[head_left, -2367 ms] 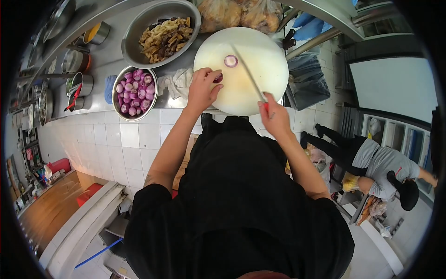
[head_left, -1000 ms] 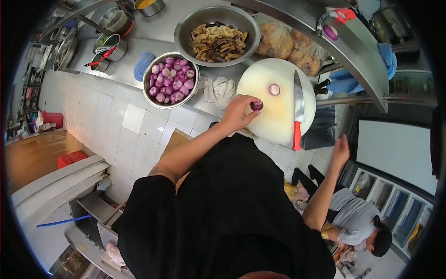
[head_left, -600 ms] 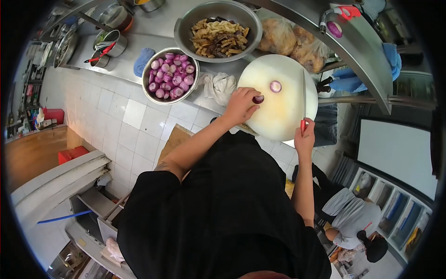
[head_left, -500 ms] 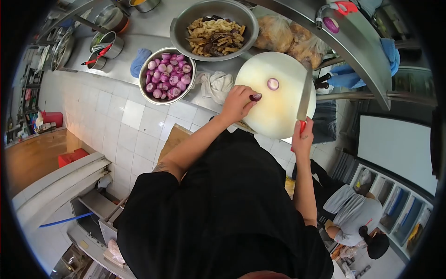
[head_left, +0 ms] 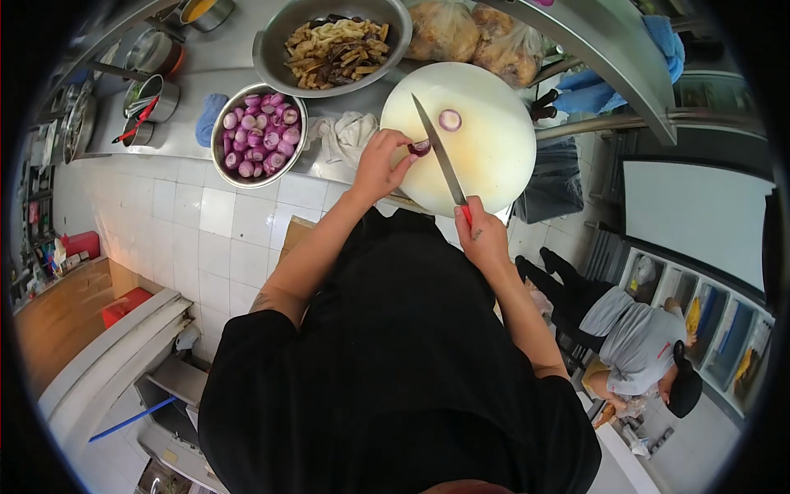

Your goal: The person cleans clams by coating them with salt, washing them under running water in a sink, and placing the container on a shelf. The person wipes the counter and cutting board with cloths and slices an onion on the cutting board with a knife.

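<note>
On the round white cutting board (head_left: 494,156), my left hand (head_left: 384,169) pinches a piece of red onion (head_left: 420,148) between thumb and fingertips near the board's left side. My right hand (head_left: 481,235) is closed around the red handle of a long kitchen knife (head_left: 443,156). Its blade points up and to the left across the board, close beside the piece of onion; whether they touch I cannot tell. A second cut red onion (head_left: 449,120) lies on the board, just right of the blade.
Left of the board are a crumpled white cloth (head_left: 344,138), a steel bowl of peeled red onions (head_left: 303,148) and a blue cloth (head_left: 211,119). Behind stands a large metal bowl (head_left: 271,62) of fried strips, beside filled plastic bags (head_left: 444,33). A co-worker (head_left: 638,337) bends at shelves on the right.
The knife has swung left from the board's right edge to beside the held onion piece. The view has shifted, and the co-worker has moved an arm toward the shelves.
</note>
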Demonstrator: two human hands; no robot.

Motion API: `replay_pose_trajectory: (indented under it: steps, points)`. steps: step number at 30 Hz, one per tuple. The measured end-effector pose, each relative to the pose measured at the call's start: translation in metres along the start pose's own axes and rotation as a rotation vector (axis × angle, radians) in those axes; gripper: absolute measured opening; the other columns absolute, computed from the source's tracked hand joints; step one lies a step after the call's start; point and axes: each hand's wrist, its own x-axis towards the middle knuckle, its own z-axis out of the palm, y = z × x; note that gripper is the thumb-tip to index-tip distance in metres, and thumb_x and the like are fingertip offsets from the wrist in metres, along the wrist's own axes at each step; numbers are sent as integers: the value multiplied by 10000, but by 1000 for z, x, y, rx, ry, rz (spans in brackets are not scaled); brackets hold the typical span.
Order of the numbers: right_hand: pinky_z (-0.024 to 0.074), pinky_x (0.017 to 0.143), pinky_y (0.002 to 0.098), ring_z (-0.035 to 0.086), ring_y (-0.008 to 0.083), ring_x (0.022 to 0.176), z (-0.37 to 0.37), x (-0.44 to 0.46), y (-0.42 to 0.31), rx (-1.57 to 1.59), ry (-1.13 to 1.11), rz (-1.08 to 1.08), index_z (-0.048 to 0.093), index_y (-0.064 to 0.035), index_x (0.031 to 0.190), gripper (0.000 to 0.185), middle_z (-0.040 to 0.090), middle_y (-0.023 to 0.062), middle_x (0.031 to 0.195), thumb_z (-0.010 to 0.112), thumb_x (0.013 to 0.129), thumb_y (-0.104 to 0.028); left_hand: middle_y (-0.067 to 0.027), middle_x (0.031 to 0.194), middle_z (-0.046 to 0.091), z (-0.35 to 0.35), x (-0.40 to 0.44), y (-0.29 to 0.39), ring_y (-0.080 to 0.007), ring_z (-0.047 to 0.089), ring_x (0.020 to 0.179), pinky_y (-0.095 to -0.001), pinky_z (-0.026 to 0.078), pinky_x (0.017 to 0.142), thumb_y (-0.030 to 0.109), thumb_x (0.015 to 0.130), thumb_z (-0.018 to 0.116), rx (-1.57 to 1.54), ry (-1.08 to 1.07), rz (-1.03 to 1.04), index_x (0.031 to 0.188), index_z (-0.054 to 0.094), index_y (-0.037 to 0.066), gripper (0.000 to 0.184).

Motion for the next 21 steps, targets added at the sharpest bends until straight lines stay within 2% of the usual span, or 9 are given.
replay_pose_trajectory:
  steps: [13,16,19,20,21]
  points:
    - [495,565,526,641,436,630,7,-1,-7,-82,-54,-31,493,-45,949,194,635,205,666,577,973,-218,-118,966,619,6,-2,-4,-336,575,947,-404,457,838,48,768,754,-5,51,7,971,632,34,238]
    - [493,583,542,643,440,647,17,2,-7,-172,-121,48,478,-45,933,209,635,211,670,574,973,-226,-120,966,617,8,-4,-5,-340,574,945,-403,455,840,41,763,755,-7,48,-17,973,630,42,245]
    - [495,586,535,640,445,651,7,5,-2,-120,-159,57,487,-47,940,220,627,218,664,572,979,-247,-131,972,611,6,-6,-6,-349,570,957,-416,451,846,28,757,757,3,49,4,1006,622,51,284]
    - [496,588,526,629,457,652,-4,5,-3,47,-168,86,494,-51,945,224,621,226,659,573,980,-257,-124,1039,602,7,-8,-9,-339,571,974,-417,453,846,83,771,762,29,51,45,1051,623,78,312]
    - [497,589,517,619,469,652,-13,6,0,212,-179,113,501,-55,949,227,614,234,655,574,981,-267,-124,1039,602,5,-3,4,-339,571,974,-417,453,846,83,771,762,39,63,45,1051,623,78,312]
